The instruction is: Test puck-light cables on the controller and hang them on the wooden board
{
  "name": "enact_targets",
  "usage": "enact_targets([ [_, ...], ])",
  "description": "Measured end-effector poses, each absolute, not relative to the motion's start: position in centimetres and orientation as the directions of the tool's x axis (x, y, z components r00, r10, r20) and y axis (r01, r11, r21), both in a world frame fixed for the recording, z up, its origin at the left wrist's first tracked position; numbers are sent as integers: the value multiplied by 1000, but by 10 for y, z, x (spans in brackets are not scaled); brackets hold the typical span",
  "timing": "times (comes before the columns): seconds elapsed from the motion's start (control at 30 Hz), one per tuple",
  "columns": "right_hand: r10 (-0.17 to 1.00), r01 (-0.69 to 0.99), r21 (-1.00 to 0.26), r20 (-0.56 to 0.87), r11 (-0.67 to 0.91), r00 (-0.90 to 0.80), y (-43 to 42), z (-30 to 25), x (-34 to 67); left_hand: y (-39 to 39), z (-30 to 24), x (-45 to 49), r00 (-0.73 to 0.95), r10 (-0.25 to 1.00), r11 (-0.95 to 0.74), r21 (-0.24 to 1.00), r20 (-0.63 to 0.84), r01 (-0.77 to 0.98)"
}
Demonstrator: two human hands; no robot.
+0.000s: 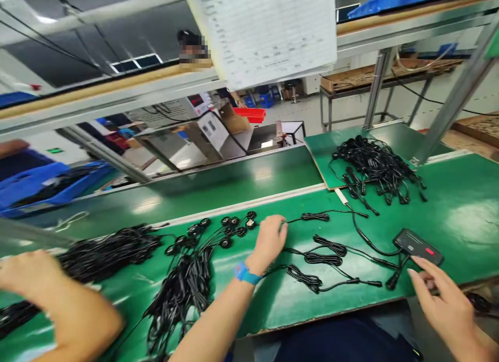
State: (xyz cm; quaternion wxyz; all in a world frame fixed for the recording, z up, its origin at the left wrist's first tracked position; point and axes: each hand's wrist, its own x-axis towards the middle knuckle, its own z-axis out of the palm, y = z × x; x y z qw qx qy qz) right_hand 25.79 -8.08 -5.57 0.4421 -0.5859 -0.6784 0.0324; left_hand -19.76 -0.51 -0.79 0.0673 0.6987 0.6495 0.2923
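Left hand (268,240) lay palm down and loosely spread on the green tabletop (460,216), gripping nothing, its fingertips on a black cable (315,216) that ran left to right with its plug end pointing right. Right hand (444,299), open with fingers stretched, was just beside the black tester (417,245), which lay slanted from upper left to lower right.

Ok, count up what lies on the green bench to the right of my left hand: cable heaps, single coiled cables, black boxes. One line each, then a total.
Heap of black cables: 1
Single coiled cables: 4
Black box with a red button: 1
Total: 6
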Motion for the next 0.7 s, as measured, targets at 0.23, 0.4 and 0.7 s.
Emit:
enact_targets([
  [0.23, 936, 682, -652, 318, 330, -150, -53, -78, 253, -21, -13, -15, 646, 730, -667, 433, 222, 606],
  [0.4, 949, 613, -724, 228, 315, -218, -49, -72, 253, -14, -29, 11, 683, 715, -678, 385, 149, 626],
  [0.7, 965, 541, -815, 80, 209, -251, -49, -66, 249, -10, -17, 7, 705, 708, -589, 517, -41, 621],
])
